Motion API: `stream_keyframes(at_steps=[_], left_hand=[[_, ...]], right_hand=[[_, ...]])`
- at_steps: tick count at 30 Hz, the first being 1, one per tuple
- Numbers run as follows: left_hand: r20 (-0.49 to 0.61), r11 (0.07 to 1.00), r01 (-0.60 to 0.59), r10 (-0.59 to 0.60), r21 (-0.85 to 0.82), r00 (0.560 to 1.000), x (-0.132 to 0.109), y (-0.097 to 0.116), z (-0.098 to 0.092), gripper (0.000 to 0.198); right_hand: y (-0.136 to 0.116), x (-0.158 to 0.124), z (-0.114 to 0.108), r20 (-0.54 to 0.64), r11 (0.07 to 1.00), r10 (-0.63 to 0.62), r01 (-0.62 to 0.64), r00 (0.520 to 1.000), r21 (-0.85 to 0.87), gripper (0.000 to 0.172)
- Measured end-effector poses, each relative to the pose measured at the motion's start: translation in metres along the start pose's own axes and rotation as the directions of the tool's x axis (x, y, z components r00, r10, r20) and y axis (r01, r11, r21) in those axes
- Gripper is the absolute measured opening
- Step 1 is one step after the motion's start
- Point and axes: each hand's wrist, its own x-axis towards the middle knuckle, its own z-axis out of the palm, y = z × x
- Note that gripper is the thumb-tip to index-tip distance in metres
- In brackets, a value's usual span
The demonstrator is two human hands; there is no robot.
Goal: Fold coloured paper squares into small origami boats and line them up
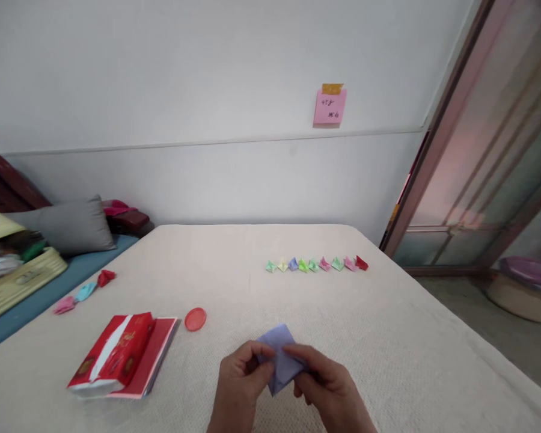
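A folded piece of lilac origami paper (283, 359) is held up above the near part of the table, between both hands. My left hand (241, 379) pinches its left edge between thumb and fingers. On the opposite side, my right hand (327, 382) grips the right edge, with the index finger lying over the front of the paper. The fingertips hide parts of the folds. A row of small folded paper pieces (303, 265) in green, yellow, lilac, pink and red stands farther back on the table.
The table (207, 258) has a pale cloth. At left lie a red tissue pack (133, 343) on red paper sheets (162, 340), a round red lid (195, 319), and pink, blue (86, 291) and red folded papers. A pink note (330, 107) is taped to the wall.
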Motion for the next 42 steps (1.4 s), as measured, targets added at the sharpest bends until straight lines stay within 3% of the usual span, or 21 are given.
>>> stream_keyframes(at_steps=[4,8,26,35,39,42], left_hand=[[-0.037,0.998,0.012,-0.014,-0.058,0.999,0.000,-0.001,-0.002,0.005],[-0.033,0.999,-0.007,0.006,-0.046,0.999,-0.001,-0.002,-0.003,0.006],[-0.067,0.987,0.058,-0.068,-0.148,0.995,-0.001,-0.004,0.008,0.014],[-0.080,0.993,0.031,-0.040,-0.112,0.996,-0.002,-0.003,0.009,0.014],[-0.105,1.000,0.000,-0.002,-0.018,0.994,-0.004,-0.005,0.008,0.011],[-0.093,0.997,-0.030,0.037,0.077,0.995,-0.007,-0.006,0.010,0.010]], right_hand=[[-0.001,-0.001,0.005,-0.090,0.993,0.013,-0.003,0.996,0.116,0.030],[-0.003,-0.002,0.005,-0.128,0.996,0.011,0.001,0.992,0.093,0.015],[0.000,-0.004,0.003,-0.136,0.992,-0.110,0.117,0.985,0.043,0.014],[-0.007,-0.003,0.001,-0.081,0.997,0.010,-0.003,0.997,0.084,0.014],[-0.007,0.002,0.001,-0.077,0.961,0.095,-0.072,0.992,0.265,0.015],[-0.003,0.006,0.003,-0.024,0.960,0.150,-0.140,0.988,0.242,0.021]])
